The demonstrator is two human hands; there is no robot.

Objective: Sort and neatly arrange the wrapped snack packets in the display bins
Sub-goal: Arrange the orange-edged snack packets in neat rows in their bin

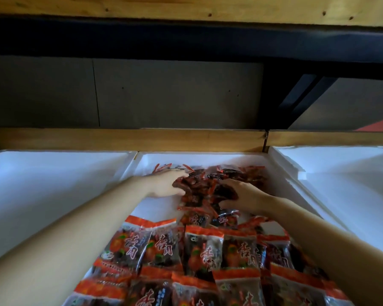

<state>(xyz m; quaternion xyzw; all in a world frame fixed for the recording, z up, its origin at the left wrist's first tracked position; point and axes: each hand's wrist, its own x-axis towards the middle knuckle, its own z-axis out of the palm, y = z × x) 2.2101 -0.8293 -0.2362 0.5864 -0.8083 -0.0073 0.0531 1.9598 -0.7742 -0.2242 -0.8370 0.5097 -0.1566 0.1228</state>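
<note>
Hands are reaching from the lower corners of the frame into the middle display bin [272,173], a white foam box sitting between two other white bins, the left bin [53,173] and the right bin [341,173]. The left hand [164,184] and the right hand [241,196] are cupping a loose heap of snack packets [205,191] at the centre of the frame, fingers curled partly closed around its two sides, apparently gathering it so the packets can be squared up. How firmly either hand is gripping is not clear.

Nearer the bottom of the frame, tidy rows of packets [199,257] are lying flat and overlapping like shingles. Their long axis is running from the bottom of the frame towards the top, with orange sealed edges pointing away. The heaped packets are pointing every way.
</note>
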